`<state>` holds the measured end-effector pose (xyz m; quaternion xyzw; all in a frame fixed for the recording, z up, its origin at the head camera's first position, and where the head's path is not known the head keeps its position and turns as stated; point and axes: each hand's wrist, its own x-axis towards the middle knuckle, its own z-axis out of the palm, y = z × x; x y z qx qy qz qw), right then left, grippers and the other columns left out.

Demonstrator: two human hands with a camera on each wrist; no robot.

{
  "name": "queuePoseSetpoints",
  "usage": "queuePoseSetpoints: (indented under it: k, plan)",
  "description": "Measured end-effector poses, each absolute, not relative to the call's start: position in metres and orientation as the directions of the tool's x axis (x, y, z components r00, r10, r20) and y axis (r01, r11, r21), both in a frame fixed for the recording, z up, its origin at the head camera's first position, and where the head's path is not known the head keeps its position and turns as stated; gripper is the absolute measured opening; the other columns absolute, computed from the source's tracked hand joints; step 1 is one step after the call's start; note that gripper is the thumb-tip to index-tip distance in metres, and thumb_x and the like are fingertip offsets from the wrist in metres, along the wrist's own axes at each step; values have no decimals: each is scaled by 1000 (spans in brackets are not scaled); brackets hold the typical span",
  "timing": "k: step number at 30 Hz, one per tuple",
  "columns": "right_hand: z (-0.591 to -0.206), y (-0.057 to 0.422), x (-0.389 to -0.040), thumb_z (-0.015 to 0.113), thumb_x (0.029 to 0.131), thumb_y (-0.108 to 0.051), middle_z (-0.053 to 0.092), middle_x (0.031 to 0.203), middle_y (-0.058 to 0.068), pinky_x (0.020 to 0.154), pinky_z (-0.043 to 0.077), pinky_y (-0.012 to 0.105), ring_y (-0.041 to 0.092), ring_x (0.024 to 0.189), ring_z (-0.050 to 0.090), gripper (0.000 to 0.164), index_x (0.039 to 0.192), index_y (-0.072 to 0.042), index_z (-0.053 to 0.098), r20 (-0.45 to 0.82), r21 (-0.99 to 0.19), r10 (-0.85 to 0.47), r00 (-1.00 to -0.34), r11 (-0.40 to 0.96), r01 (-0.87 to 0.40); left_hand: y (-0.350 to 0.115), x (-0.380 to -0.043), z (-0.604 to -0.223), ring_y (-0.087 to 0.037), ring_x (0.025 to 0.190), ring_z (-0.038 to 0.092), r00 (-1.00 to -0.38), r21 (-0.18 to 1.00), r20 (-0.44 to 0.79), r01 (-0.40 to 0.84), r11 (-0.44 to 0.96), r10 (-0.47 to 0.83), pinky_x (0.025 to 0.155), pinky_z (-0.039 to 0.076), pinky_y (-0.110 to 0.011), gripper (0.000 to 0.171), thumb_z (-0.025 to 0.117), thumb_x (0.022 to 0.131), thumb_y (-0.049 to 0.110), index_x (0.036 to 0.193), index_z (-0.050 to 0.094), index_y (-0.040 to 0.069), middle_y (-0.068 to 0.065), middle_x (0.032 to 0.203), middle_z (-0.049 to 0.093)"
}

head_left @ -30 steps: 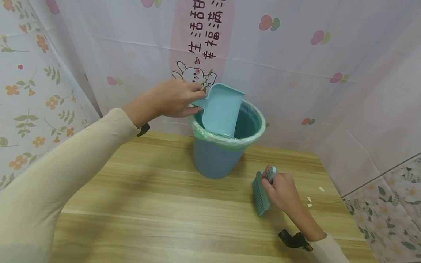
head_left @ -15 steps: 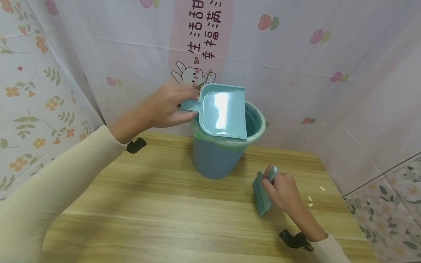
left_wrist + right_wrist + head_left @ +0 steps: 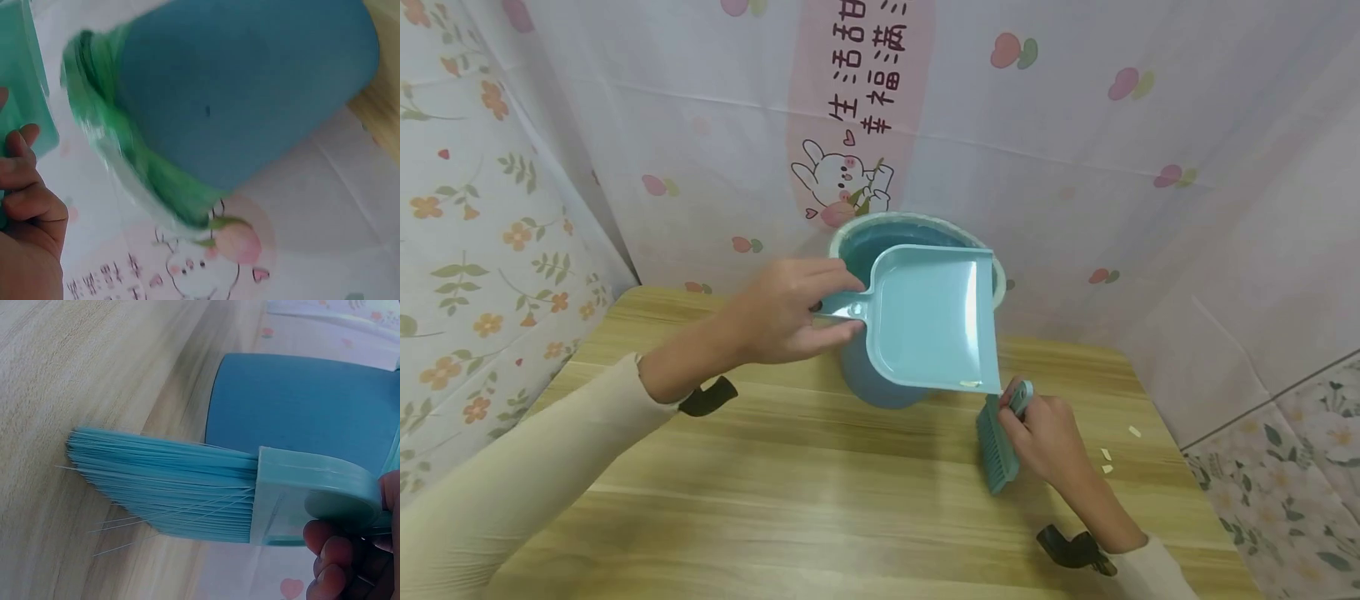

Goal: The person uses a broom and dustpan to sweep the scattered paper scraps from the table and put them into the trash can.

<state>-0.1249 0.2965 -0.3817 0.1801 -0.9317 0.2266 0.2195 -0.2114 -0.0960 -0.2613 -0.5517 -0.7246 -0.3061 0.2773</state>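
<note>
My left hand (image 3: 790, 312) grips the short handle of a light blue dustpan (image 3: 928, 321), whose open face shows upward. The pan overlaps the front of a blue trash bin (image 3: 880, 387) in the head view, and a small pale bit lies at its lip. Green liner (image 3: 137, 150) is folded over the bin's rim in the left wrist view. To the right, my right hand (image 3: 1043, 437) holds a teal hand brush (image 3: 997, 454) by its handle. The brush's bristles (image 3: 162, 487) point down at the wooden table in the right wrist view.
Several small pale scraps (image 3: 1106, 455) lie on the wooden table (image 3: 775, 500) to the right of my right hand. A printed curtain (image 3: 1075, 167) hangs right behind the bin, and a floral one (image 3: 482, 250) stands along the left side.
My left hand has turned the dustpan from tipped over the bin to face up, and brought it nearer and to the right. The right hand and brush have stayed in place.
</note>
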Motion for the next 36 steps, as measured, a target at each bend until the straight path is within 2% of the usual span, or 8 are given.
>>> queuePoseSetpoints:
  k: [4, 7, 14, 17, 25, 31, 36]
  plan:
    - [-381, 296, -124, 66, 98, -4, 39, 61, -15, 50, 33, 26, 3, 55, 37, 16, 87, -12, 60, 474, -334, -241, -847, 840, -427, -93, -194, -273, -18, 82, 71, -249, 150, 715, 967, 205, 654, 70, 61, -34, 30, 86, 88, 15, 112, 75, -1, -8, 104, 77]
    - [-381, 296, -123, 65, 98, -4, 39, 61, -14, 50, 33, 27, 4, 55, 38, 16, 85, -12, 59, 467, -333, -237, -852, 846, -418, -91, -184, -284, -17, 82, 69, -252, 170, 695, 968, 186, 673, 70, 60, -31, 30, 85, 89, 14, 112, 73, 0, -7, 104, 76]
    - [-381, 296, -124, 64, 95, -2, 54, 63, -12, 51, 45, 28, 3, 57, 49, 11, 89, -10, 64, 463, -338, -233, -855, 845, -413, -90, -170, -315, -6, 66, 51, -249, 205, 645, 967, 150, 722, 63, 50, -22, 29, 81, 91, 12, 116, 71, 3, 0, 99, 68]
    - [-380, 296, -124, 64, 95, -2, 54, 62, -13, 51, 44, 28, 3, 57, 48, 9, 91, -10, 66, 462, -334, -232, -856, 849, -410, -89, -168, -331, -4, 63, 46, -243, 213, 630, 967, 138, 738, 61, 47, -19, 28, 80, 91, 12, 116, 71, 3, 1, 98, 66]
    - [-380, 295, -123, 62, 93, -2, 54, 63, -12, 51, 41, 28, 3, 55, 45, 11, 89, -11, 66, 468, -335, -232, -853, 846, -415, -81, -166, -378, -4, 71, 54, -251, 259, 570, 959, 118, 783, 65, 49, -18, 27, 79, 94, 14, 117, 69, 3, 2, 98, 66]
    - [-382, 299, -123, 63, 92, -2, 51, 62, -16, 49, 37, 28, 1, 52, 40, 13, 89, -14, 64, 478, -316, -263, -838, 839, -444, -78, -168, -403, -12, 90, 68, -299, 301, 473, 939, 167, 829, 80, 58, -27, 26, 75, 99, 19, 120, 70, 4, -3, 110, 74]
    - [-378, 306, -121, 68, 89, -6, 51, 62, -19, 49, 38, 27, -3, 52, 41, 9, 93, -14, 67, 469, -305, -300, -831, 828, -470, -75, -172, -411, -15, 98, 71, -335, 328, 419, 922, 204, 844, 87, 59, -32, 25, 73, 100, 20, 119, 70, 4, -5, 118, 76]
